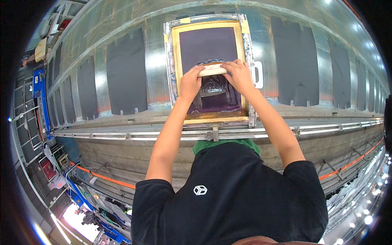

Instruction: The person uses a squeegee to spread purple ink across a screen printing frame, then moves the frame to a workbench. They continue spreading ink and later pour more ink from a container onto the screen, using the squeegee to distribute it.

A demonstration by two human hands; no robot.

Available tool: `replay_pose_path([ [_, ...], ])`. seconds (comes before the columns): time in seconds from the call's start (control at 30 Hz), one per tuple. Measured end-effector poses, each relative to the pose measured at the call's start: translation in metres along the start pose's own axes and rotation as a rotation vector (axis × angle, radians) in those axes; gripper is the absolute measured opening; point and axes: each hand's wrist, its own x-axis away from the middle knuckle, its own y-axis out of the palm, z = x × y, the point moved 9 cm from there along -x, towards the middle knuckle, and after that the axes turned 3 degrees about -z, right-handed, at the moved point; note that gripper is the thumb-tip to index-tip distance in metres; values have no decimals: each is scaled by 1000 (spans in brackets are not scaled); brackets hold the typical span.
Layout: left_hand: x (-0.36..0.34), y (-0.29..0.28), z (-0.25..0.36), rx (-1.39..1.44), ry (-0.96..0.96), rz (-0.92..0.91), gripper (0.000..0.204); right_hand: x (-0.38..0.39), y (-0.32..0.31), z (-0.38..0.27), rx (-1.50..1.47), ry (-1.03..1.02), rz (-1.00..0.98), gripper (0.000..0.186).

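Note:
Both of my hands grip a squeegee (212,70) with a pale handle, held crosswise over a screen-printing frame (247,43). My left hand (190,83) closes on its left end, and my right hand (239,76) has fingers and thumb closed on its right end. The frame has a dark purple mesh (206,42) inside a yellow taped border. Glossy dark ink (211,90) lies on the mesh below the handle, with a thin streak just above it. The squeegee's blade is mostly hidden by the handle and my fingers.
Dark grey flat pieces (126,73) lie in a row along the long metallic table (157,61) on both sides of the frame. A metal rail (269,132) runs along the near edge. An orange bar (110,179) is lower down, and blue metal framework (39,94) stands at the left.

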Motion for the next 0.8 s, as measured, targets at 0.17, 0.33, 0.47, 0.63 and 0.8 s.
replay_pose_path([
  [0.17, 59, 21, 2, -43, 2, -89, 42, 61, 19, -17, -41, 38, -88, 41],
  [0.33, 106, 17, 17, -70, -4, -135, 47, 102, 17, -42, -102, 30, -56, 42],
  [0.47, 46, 5, 3, -18, 27, -34, 44, 43, 0, -21, -75, 13, 16, 40],
  [0.63, -6, 8, -5, -25, -4, -55, 37, 3, 4, 6, -55, 58, -1, 34],
  [0.8, 76, 23, 10, -55, 27, -153, 42, 84, 28, -21, -107, 36, -37, 35],
])
